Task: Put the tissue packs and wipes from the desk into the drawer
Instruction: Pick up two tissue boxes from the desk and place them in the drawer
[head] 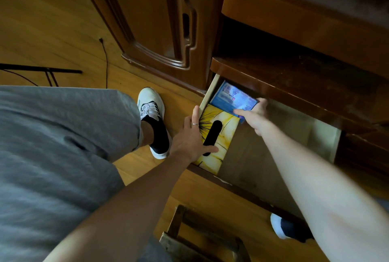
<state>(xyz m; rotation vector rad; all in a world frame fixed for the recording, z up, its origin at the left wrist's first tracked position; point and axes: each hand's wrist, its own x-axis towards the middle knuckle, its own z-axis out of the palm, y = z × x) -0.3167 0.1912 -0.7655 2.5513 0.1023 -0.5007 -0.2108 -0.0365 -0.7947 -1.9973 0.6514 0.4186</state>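
Both hands are down in the open drawer under the desk: the right hand grips a blue wipes pack at the back left corner. The left hand lies flat with fingers relaxed on the yellow tissue box just in front, holding nothing.

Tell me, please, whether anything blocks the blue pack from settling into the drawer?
Nothing visible does: the right hand already holds the blue pack inside the drawer, behind the yellow tissue box under the left hand.
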